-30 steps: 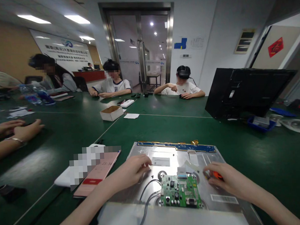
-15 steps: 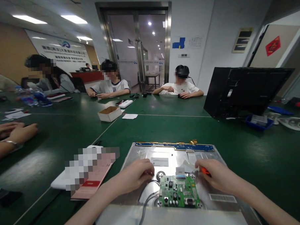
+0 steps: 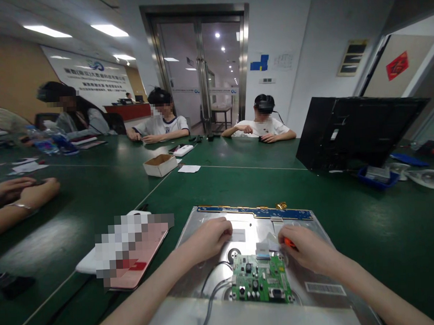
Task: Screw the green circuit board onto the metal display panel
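Note:
In front of me lies a silver display panel (image 3: 185, 247), its metal back facing up. A green circuit board (image 3: 260, 278) sits on its near half, and a narrow blue circuit strip (image 3: 237, 211) runs along the far edge. My left hand (image 3: 215, 234) is over the panel, left of the pale label, with curled fingers that hide whatever is in them. Closed around an orange-handled tool (image 3: 289, 243), my right hand (image 3: 305, 247) is beside the flat ribbon cable (image 3: 263, 250) at the board's far edge. The tool's tip cannot be made out.
A pink folder (image 3: 149, 249) and a white object (image 3: 88, 256) lie to the left. Farther off are a small open box (image 3: 160, 166), a black monitor (image 3: 359, 132) and a blue tray (image 3: 378, 178). Another person's hands (image 3: 34, 192) rest at the left; other people sit across the table.
My left hand has moved away from me and to the right over the panel. My right hand, still around the orange-handled tool, has shifted slightly left. The view has shifted a little.

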Available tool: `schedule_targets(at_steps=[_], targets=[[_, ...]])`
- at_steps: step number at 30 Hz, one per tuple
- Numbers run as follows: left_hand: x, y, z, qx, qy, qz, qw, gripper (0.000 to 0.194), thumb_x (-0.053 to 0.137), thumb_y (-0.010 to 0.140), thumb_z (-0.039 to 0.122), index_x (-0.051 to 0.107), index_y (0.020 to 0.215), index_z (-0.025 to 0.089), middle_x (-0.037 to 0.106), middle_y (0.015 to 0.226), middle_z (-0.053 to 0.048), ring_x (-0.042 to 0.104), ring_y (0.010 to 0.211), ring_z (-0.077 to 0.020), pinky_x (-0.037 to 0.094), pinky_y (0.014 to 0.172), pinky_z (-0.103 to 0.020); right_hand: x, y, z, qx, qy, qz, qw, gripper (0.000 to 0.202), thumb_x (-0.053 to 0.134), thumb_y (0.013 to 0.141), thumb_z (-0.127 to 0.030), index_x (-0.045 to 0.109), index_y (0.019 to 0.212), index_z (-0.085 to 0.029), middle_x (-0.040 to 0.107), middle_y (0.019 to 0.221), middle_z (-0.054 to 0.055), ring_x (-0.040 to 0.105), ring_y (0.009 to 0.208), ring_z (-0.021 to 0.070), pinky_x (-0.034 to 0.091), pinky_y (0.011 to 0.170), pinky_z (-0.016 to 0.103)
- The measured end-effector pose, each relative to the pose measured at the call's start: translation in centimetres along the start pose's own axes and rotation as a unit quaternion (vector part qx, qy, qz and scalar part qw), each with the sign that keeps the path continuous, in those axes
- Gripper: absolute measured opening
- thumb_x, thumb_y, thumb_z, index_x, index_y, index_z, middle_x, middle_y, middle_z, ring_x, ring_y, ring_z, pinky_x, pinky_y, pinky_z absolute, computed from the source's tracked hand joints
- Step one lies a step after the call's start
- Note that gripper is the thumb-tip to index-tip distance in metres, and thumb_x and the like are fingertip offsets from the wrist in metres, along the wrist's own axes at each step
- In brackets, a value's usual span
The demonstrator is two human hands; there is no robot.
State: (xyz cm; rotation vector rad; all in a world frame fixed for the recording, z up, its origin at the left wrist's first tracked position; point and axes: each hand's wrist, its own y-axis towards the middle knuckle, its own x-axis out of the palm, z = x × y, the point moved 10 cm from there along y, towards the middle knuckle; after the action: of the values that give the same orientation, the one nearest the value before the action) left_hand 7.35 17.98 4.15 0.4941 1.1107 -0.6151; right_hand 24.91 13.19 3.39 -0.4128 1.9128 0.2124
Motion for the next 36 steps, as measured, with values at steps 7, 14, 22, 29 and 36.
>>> schedule_targets(at_steps=[7, 14, 22, 29, 36], targets=[[-0.3, -0.2, -0.5, -0.007, -0.007, 0.025, 1.0, 0.015, 0.049, 0.079, 0.006, 0.06, 0.08, 0.017, 0.064, 0.08, -0.004, 0.057, 0.07, -0.0191, 0.04, 0.064, -0.027, 0.1, 4.3, -5.2, -0.062, -0.035, 0.004, 0.997, 0.018, 0.058, 0.082, -0.006, 0.067, 0.089, -0.019, 0.069, 0.096, 0.005, 0.061, 0.085, 0.0186, 0.039, 0.071, 0.027], [0.0, -0.4, -1.0, -0.001, -0.023, 0.049, 0.999, 0.016, 0.047, 0.076, 0.008, 0.059, 0.081, 0.018, 0.063, 0.078, -0.003, 0.056, 0.072, -0.0193, 0.04, 0.066, -0.028, 2.3, 7.7, -8.5, -0.106, -0.058, -0.009, 0.993, 0.016, 0.058, 0.085, -0.013, 0.07, 0.094, -0.019, 0.07, 0.098, 0.008, 0.063, 0.088, 0.021, 0.039, 0.07, 0.028], [-0.2, -0.7, -1.3, -0.005, -0.051, 0.045, 0.998, 0.013, 0.049, 0.081, 0.013, 0.06, 0.087, 0.018, 0.064, 0.083, -0.004, 0.058, 0.076, -0.0202, 0.044, 0.069, -0.029, 0.4, 7.7, -4.8, -0.041, -0.069, 0.018, 0.997, 0.021, 0.06, 0.091, -0.023, 0.067, 0.111, -0.021, 0.066, 0.111, 0.008, 0.064, 0.097, 0.0216, 0.044, 0.08, 0.031], [-0.5, -0.8, -1.4, -0.016, -0.044, 0.055, 0.997, 0.012, 0.05, 0.082, 0.014, 0.06, 0.087, 0.019, 0.065, 0.083, -0.004, 0.059, 0.076, -0.0206, 0.043, 0.067, -0.029, 1.3, 7.8, -3.5, 0.008, -0.105, 0.0, 0.994, 0.027, 0.059, 0.095, -0.035, 0.061, 0.115, -0.017, 0.063, 0.115, 0.007, 0.064, 0.097, 0.0205, 0.054, 0.083, 0.042], [-1.9, -1.0, -2.7, -0.054, -0.018, 0.095, 0.994, 0.01, 0.052, 0.081, 0.013, 0.06, 0.085, 0.018, 0.066, 0.085, -0.005, 0.061, 0.078, -0.0216, 0.044, 0.069, -0.03, 2.5, 7.7, -7.0, -0.062, -0.086, -0.011, 0.994, 0.014, 0.057, 0.092, -0.02, 0.068, 0.1, -0.021, 0.068, 0.105, 0.006, 0.064, 0.096, 0.0209, 0.045, 0.078, 0.03]])
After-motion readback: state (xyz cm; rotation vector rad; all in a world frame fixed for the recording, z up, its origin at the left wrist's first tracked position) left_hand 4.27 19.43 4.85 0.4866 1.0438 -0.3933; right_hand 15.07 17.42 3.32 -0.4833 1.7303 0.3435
